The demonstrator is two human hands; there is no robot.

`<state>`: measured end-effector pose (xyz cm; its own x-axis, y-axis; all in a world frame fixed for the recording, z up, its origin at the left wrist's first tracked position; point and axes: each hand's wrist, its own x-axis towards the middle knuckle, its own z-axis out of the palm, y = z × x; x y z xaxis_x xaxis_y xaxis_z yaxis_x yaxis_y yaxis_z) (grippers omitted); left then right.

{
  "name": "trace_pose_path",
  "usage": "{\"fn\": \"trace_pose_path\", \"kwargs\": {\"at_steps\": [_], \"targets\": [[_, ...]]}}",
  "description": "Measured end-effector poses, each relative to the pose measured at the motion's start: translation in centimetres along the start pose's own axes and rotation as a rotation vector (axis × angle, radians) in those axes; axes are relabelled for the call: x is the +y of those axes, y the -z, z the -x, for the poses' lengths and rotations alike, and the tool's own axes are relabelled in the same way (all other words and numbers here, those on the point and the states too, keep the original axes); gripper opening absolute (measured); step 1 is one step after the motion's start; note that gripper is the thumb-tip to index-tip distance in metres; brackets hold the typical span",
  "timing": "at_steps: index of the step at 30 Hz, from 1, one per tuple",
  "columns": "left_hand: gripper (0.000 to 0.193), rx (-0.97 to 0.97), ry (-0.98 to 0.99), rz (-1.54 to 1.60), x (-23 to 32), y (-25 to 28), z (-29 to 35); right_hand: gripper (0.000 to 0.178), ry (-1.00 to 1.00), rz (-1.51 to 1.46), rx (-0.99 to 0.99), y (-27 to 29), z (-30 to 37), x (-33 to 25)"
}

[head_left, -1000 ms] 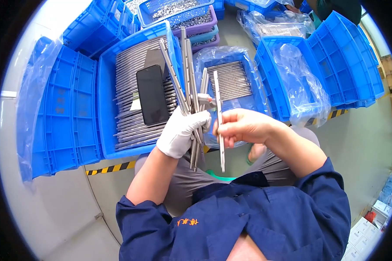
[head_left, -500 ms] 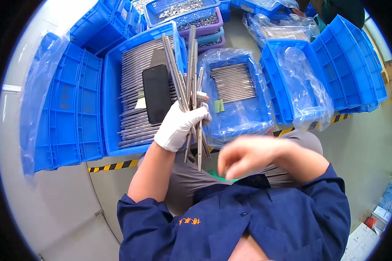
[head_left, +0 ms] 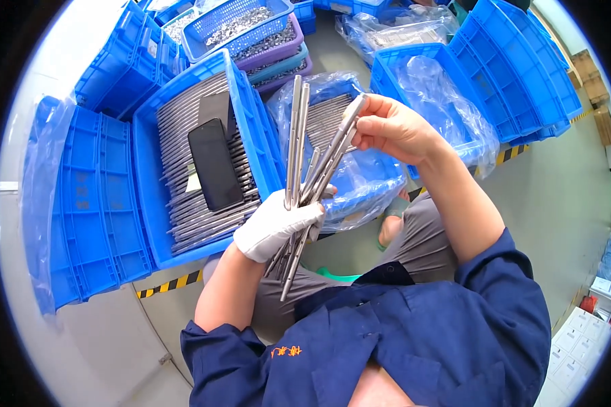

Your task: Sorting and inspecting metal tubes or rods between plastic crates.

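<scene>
My left hand (head_left: 275, 227), in a white glove, is closed round a loose bundle of slim metal rods (head_left: 294, 152) held above my lap. The rods fan apart at the top, and their lower ends stick out below the glove. My bare right hand (head_left: 397, 129) pinches the upper end of one rod that leans right out of the bundle; whether its fingertips also hold something small is hidden. Beyond the bundle, a plastic-lined blue bin (head_left: 380, 178) holds a layer of similar rods (head_left: 331, 117).
To the left, a blue crate (head_left: 144, 146) is filled with rods, with a black phone (head_left: 215, 165) lying on them. Stacked baskets (head_left: 236, 44) of small metal parts stand behind. Another bag-lined blue bin (head_left: 385, 71) is at the right, beside nested blue crates (head_left: 516, 74).
My right hand has risen from near my lap to the rods' upper ends and now grips one. The bundle has spread and one part tilts right. The view has shifted to the right.
</scene>
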<state>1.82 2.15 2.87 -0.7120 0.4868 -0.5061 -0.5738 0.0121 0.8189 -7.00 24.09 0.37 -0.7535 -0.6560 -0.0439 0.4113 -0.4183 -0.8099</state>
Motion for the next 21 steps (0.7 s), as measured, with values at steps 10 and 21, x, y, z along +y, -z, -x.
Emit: {"fn": "trace_pose_path", "kwargs": {"at_steps": [10,21], "targets": [[0.035,0.176,-0.114,-0.148,-0.5,-0.1,-0.3,0.016,-0.191,0.245,0.173,-1.3,-0.1,-0.4],[0.024,0.235,-0.182,0.000,-1.2,0.4,-1.0,0.021,-0.079,0.156,0.323,-2.7,-0.1,1.8]]}}
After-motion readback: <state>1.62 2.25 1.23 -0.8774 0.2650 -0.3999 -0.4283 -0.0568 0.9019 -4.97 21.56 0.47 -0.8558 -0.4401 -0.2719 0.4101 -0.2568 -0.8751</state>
